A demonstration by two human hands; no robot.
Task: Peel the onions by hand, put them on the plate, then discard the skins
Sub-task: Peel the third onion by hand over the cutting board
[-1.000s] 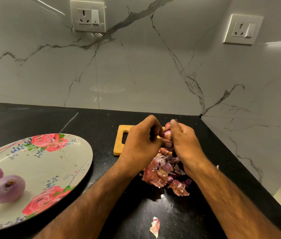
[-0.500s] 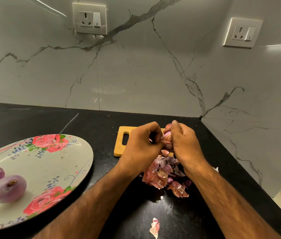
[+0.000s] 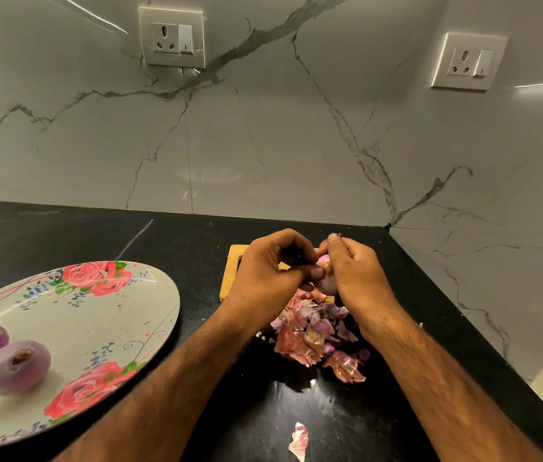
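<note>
Onion (image 3: 325,278) gripped in the curled right hand (image 3: 353,275), left hand (image 3: 270,275) pinching its skin: peeling step, I'd say. Skins (image 3: 313,335) heap just below both hands. Next: strip it bare, carry it well left to the plate (image 3: 113,311).

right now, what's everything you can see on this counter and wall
peeled onions: 2, purple, on the plate's left part
plate: 1, off-white with pink roses, on the counter at left
held onion: 1, pale purple, between both hands
skin pile: 1, pink-brown, on the counter under the hands
skin scrap: 1, pink-white, alone near the bottom edge
cutting board: 1, yellow wood, behind the hands
counter: 1, black
sockets: 2, white, on the marble wall
left hand: pinches the held onion
right hand: grips the held onion
</note>
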